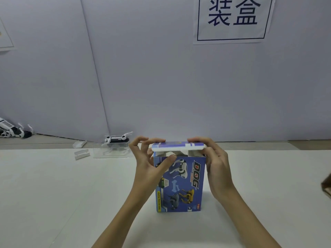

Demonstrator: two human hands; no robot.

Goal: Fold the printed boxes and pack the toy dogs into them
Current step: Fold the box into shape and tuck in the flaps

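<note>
The upright blue printed cardboard box (pixel 180 183) stands on the white worktop (pixel 71 194). The left hand (pixel 150 165) grips its left upper corner, thumb on the front panel; the right hand (pixel 215 161) grips the right side, fingers (pixel 196 139) over the white-edged top lid (pixel 177 146). Steady the box walls, then guide the lid's tuck flap inside the front panel. Front print reads "DOG" and "FUNNY MOVING DOG". On the wall behind the box, a white paper sign (pixel 232 18) reads "装盒".

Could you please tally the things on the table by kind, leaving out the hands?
Printed box: 1
Toy dogs: 2, one on the clear tray, one at the far left
Clear plastic tray: 1
Small white plastic pieces: 2
Total: 6
</note>
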